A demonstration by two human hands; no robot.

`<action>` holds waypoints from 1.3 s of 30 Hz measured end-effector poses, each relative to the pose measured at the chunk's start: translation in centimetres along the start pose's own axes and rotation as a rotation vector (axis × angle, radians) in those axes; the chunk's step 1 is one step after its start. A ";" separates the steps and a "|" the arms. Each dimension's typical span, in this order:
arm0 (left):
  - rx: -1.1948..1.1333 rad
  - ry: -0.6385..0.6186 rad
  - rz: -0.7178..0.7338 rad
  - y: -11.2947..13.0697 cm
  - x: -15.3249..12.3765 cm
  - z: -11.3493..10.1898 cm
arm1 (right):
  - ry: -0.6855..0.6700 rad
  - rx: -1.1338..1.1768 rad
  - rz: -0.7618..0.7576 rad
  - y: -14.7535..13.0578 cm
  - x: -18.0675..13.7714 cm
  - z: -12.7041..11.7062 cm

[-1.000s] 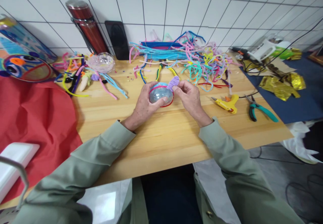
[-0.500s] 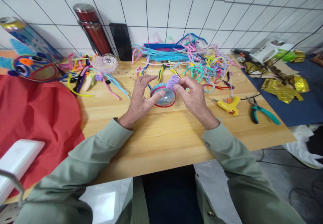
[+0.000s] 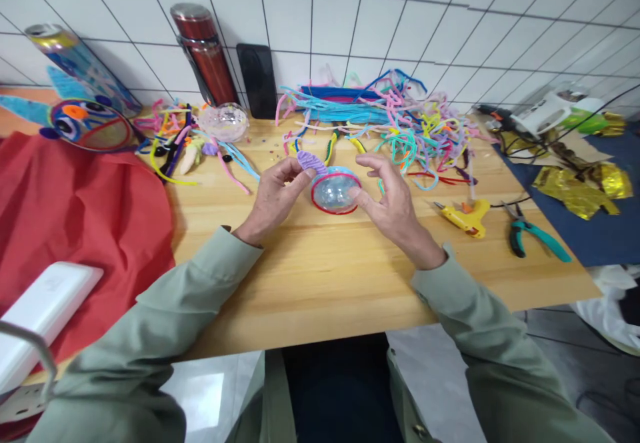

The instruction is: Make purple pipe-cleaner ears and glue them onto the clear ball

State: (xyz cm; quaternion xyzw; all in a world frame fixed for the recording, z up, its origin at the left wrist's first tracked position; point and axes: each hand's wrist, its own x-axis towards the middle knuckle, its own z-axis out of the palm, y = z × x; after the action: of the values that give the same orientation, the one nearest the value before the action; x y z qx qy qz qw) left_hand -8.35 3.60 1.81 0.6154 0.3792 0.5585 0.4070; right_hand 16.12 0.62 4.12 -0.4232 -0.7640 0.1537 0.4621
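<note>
Head view: we have a clear dome (image 3: 334,193), rimmed in red, between our left hand (image 3: 277,193) and our right hand (image 3: 395,206), over the bench (image 3: 310,283); we cannot tell whether it rests there. The left hand pinches a purple fuzzy piece (image 3: 310,162) between thumb and fingers, at the dome's upper left edge. The right hand is at the dome's right side, fingers spread from the thumb, whose tip overlaps the dome; whether it presses, we cannot tell. Right of the dome we see a yellow glue gun (image 3: 465,218), then teal-handled pliers (image 3: 537,233). Behind the dome lies a heap of pipe cleaners (image 3: 350,106); well to its left, a red cloth (image 3: 115,216).
</note>
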 end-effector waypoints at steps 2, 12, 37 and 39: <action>-0.004 0.007 -0.017 -0.3 -0.7 -0.1 | -0.025 0.016 0.018 0.8 -0.8 0.2; -0.062 0.087 -0.059 -0.4 -1.7 0.7 | -0.075 0.058 0.087 1.7 -1.4 1.3; 0.033 0.087 -0.046 -1.0 -1.8 0.9 | -0.051 0.045 0.079 1.8 -1.6 1.6; 0.019 0.087 -0.049 -0.9 -1.8 1.0 | -0.050 0.044 0.079 1.8 -1.5 1.7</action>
State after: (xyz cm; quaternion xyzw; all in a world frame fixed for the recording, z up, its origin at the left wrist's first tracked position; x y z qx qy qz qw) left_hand -7.51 2.18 0.21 0.5849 0.4168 0.5709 0.3979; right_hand 15.95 0.72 1.24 -0.4388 -0.7545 0.1988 0.4458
